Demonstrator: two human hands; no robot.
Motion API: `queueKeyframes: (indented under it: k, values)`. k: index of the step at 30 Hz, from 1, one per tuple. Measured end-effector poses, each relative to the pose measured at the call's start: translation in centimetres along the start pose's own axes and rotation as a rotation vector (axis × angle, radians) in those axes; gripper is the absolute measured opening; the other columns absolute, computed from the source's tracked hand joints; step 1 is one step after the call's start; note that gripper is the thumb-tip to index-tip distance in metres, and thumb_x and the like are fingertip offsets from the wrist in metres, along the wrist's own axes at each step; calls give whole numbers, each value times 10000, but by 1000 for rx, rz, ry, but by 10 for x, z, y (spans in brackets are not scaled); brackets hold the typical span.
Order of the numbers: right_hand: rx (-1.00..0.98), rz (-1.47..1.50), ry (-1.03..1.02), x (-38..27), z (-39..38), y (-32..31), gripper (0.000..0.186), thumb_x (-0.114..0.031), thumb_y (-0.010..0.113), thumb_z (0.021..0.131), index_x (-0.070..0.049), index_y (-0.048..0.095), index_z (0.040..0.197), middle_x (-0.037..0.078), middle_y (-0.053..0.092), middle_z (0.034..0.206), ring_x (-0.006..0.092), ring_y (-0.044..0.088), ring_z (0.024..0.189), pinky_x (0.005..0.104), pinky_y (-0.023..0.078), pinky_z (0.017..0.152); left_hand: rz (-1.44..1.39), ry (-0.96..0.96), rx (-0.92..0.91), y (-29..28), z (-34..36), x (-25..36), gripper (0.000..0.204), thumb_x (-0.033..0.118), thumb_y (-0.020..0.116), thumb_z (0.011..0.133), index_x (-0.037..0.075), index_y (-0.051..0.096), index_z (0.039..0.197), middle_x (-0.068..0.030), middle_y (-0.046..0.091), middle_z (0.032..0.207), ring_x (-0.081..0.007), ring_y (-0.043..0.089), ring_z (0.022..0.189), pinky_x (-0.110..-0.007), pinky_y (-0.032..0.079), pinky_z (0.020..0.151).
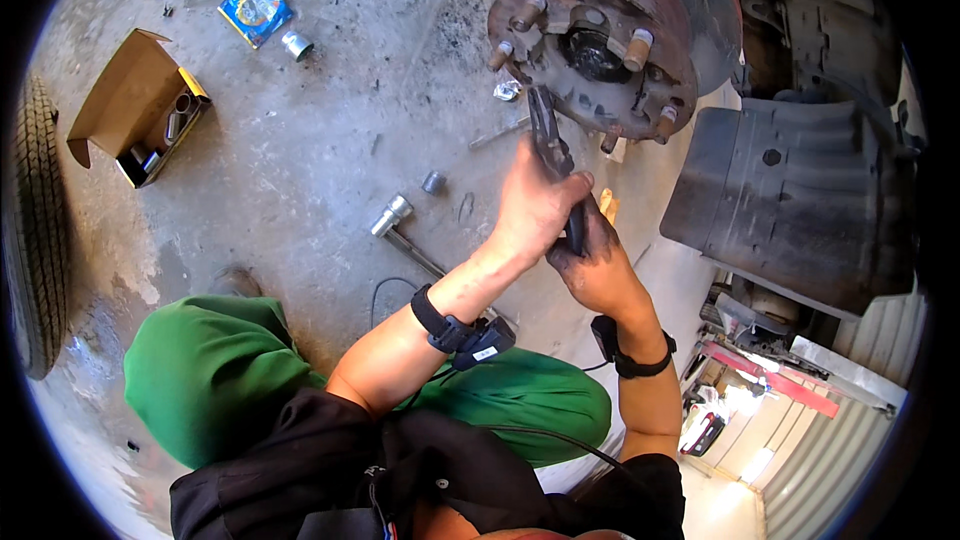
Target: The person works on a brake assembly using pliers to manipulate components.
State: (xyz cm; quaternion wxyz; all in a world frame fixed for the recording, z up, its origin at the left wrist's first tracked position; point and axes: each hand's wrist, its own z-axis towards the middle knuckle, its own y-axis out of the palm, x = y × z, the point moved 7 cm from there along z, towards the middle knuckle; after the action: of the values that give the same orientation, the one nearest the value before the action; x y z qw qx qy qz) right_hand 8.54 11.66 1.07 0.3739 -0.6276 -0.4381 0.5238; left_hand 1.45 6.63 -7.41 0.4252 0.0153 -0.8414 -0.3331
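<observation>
A dark pair of pliers (549,130) is gripped in both my hands, its jaws pointing up toward the hub. My left hand (538,202) is closed round it just below the jaws. Lower down, my right hand (602,268) wraps the handle end. The rusty wheel hub (652,92), with several studs and a dark greasy centre, is just beyond the jaws. A large brake disc or drum (705,10) sits behind it. Whether the jaws touch the hub, I cannot tell. My fingers hide most of the handles.
On the floor lie a long-handled socket wrench (415,252), a loose socket (433,182), a silver socket (297,45) and a blue packet (250,12). An open cardboard box (120,90) holds metal parts. A tyre (40,230) stands far left; a black mud flap (760,200) hangs at right.
</observation>
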Motion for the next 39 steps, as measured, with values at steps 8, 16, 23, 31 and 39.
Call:
queueKeyframes:
  k: [8, 16, 23, 31, 39]
  values:
    - [-153, 403, 329, 25, 0, 32, 489, -50, 684, 823, 17, 498, 1271, 136, 646, 1123, 224, 618, 1044, 361, 477, 926, -203, -61, 18, -7, 0, -29, 266, 73, 611, 844, 13, 564, 1099, -71, 653, 1012, -151, 562, 910, -286, 436, 854]
    - [63, 94, 542, 6, 24, -15, 463, -128, 734, 728, 30, 564, 1129, 222, 694, 892, 380, 694, 803, 429, 545, 748, -352, 166, 121, -24, -1, -27, 384, 322, 499, 978, -15, 609, 1128, -101, 680, 1084, -188, 595, 1013, -356, 423, 954]
    - [84, 67, 507, 2, 6, -3, 424, -122, 700, 745, 2, 580, 1133, 220, 694, 865, 393, 690, 830, 441, 548, 762, -580, -62, 316, -52, 13, -79, 346, 365, 456, 968, 62, 618, 1006, -81, 672, 887, -200, 626, 846, -332, 451, 768]
    - [65, 94, 575, 5, 15, -24, 459, -171, 739, 720, 1, 596, 1121, 210, 692, 914, 368, 690, 838, 406, 547, 769, -561, -393, 487, -78, 19, -155, 229, 320, 531, 881, 105, 601, 843, -62, 636, 684, -173, 569, 568, -289, 393, 508]
    - [38, 181, 523, -2, 0, -20, 512, -166, 775, 709, 16, 609, 1157, 176, 689, 841, 274, 691, 747, 353, 540, 721, -419, -118, 498, -101, 38, -105, 313, 341, 563, 905, 36, 633, 910, -81, 659, 807, -167, 598, 729, -315, 422, 623]
